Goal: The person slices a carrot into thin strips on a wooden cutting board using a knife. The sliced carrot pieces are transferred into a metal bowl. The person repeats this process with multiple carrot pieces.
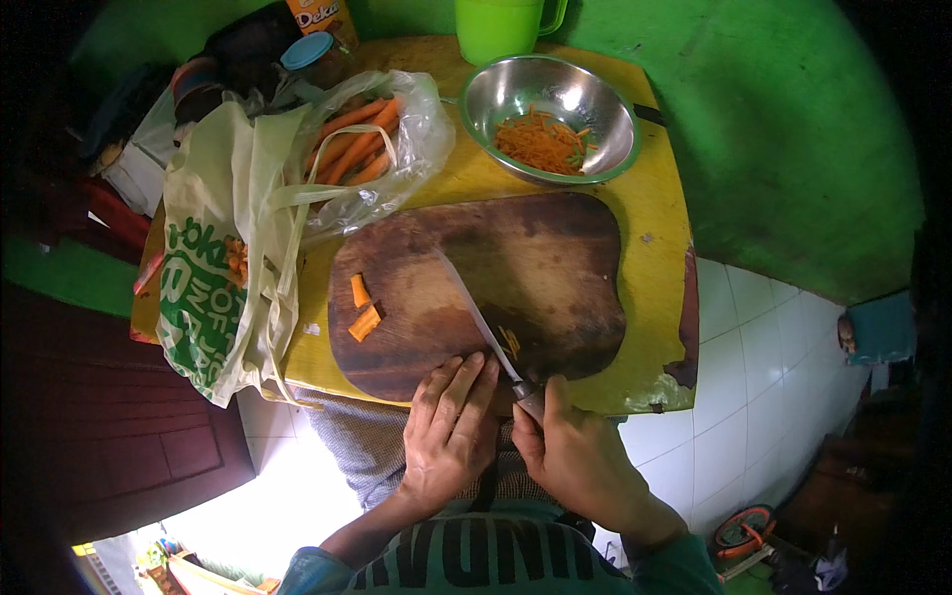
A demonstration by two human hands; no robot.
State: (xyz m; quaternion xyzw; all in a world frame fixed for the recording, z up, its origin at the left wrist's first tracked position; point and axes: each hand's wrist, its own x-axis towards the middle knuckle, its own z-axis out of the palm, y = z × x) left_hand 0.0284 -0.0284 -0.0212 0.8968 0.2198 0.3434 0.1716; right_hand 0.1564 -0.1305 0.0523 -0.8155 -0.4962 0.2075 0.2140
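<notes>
My right hand (580, 439) grips the dark handle of a kitchen knife (480, 320). Its blade slants away to the upper left, over a worn wooden cutting board (550, 253). My left hand (450, 424) rests palm down on the board's near edge, fingers extended, beside the blade and handle; I see nothing held in it. Thin carrot slivers (509, 342) lie just right of the blade. Two carrot pieces (364, 323) sit on the board's left side. Beyond the board, a stainless steel bowl (613, 141) holds shredded carrot (539, 145).
A clear plastic bag (428, 141) of whole carrots (361, 149) stands back left, beside a printed cloth tote bag (260, 171). At the yellow table's (658, 253) far edge are a green plastic pitcher (494, 30) and a blue-lidded jar (309, 52). A green wall (781, 149) borders the right side.
</notes>
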